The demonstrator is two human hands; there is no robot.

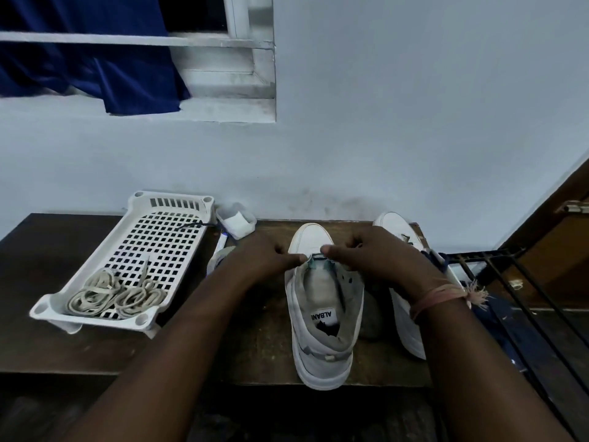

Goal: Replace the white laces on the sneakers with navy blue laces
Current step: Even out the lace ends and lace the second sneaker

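Threading a navy lace through the near sneaker's lowest eyelets, left hand and right hand each pinch an end; white laces lie in the tray, lacing barely begun.

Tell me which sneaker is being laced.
The middle sneaker, heel toward the camera: both hands pinch the navy lace there. The other sneaker lies untouched at right.

dim, bluish cast, wide-angle edge warp
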